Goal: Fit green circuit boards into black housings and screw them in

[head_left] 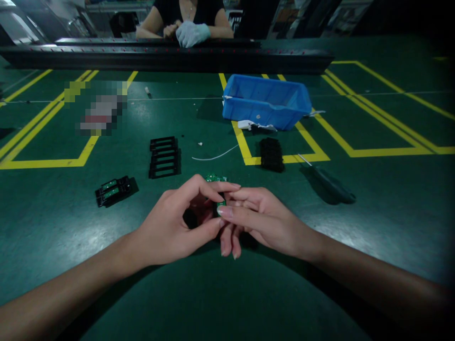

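My left hand and my right hand meet over the green table, fingers curled together round a small part with a green circuit board showing between and above the fingertips. Most of that part is hidden by my fingers. A stack of empty black plastic frames lies just beyond my left hand. Two black housings with green boards inside lie to the left.
A blue plastic bin stands at the back centre-right, a black block of parts in front of it. A dark-handled tool lies to the right, a thin white wire mid-table. Across a black rail sits another person with a gloved hand.
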A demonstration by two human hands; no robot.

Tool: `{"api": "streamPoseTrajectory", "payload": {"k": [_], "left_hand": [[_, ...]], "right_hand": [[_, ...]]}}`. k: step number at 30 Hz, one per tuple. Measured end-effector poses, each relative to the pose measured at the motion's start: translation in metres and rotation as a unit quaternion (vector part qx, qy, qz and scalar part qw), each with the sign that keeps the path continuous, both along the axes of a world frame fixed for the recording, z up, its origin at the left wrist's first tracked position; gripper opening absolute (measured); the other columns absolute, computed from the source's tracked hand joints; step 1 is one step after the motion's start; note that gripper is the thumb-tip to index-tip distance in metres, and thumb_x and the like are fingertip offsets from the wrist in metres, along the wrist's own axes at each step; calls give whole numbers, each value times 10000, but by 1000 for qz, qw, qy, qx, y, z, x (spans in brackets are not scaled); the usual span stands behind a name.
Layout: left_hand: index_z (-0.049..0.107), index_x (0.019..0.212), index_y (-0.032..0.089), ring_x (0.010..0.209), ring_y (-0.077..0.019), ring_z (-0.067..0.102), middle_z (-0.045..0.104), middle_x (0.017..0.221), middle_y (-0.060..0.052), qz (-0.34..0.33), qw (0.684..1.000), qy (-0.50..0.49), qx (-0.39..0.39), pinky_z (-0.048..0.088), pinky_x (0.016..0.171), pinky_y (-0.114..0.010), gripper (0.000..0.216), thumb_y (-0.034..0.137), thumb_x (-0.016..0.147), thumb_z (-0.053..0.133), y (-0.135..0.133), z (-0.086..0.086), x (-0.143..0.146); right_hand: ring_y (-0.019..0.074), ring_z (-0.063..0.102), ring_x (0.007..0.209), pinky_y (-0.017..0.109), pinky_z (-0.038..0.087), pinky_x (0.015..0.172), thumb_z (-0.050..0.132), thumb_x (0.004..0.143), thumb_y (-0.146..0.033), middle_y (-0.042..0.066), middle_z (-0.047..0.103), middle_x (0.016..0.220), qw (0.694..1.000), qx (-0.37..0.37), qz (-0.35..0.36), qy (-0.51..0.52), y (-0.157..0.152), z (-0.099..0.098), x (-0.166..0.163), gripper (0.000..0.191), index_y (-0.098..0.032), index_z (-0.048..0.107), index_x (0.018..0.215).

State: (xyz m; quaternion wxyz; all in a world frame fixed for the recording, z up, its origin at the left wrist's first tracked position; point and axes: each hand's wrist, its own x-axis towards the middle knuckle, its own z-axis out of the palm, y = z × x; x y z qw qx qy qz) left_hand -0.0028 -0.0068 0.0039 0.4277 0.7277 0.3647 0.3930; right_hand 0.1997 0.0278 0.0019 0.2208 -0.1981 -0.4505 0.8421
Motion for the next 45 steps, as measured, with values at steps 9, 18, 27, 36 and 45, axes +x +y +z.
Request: {"api": "streamPoseTrajectory", "payload": {"k": [9,18,27,36,45], "left_hand": [[527,1059,194,1077,-232,703,640,1353,-117,5,1000,-4,13,602,788,-308,276,117,863,706,2,0,2],[534,1061,201,1136,-261,682,637,1351,-122,8,1000,8,15,606,803,-326,278,126,860,711,1,-1,0],[520,1062,210,1115,-267,690,630,1366,-115,6,1000,8,10,610,783,-331,287,121,863,706,1,-1,0],[522,1076,204,1155,-255,662,607,1387,-120,-2,1000,-8,23,589,835,-335,281,104,870,683,2,0,1],[517,1068,196,1198,-236,637,608,1380,-123,-9,999,-18,26,568,878,-324,284,78,866,677,3,0,4]], "right_hand": [[128,738,659,191,595,586,590,1006,-241,72,738,751,1000,-7,9,2,1,-1,1,165,-88,620,950],[122,732,648,189,595,586,585,1009,-244,69,737,748,1000,2,7,-2,1,0,0,168,-98,607,929],[130,727,628,197,584,563,589,1008,-278,73,738,743,1000,16,-3,-14,-1,1,0,197,-86,624,986],[129,726,625,195,580,554,580,1013,-281,62,731,731,1000,24,-6,-16,-1,2,0,194,-93,614,981],[132,727,624,200,581,557,589,1007,-290,63,734,730,1000,18,-4,-17,0,1,0,199,-92,611,999]]}}
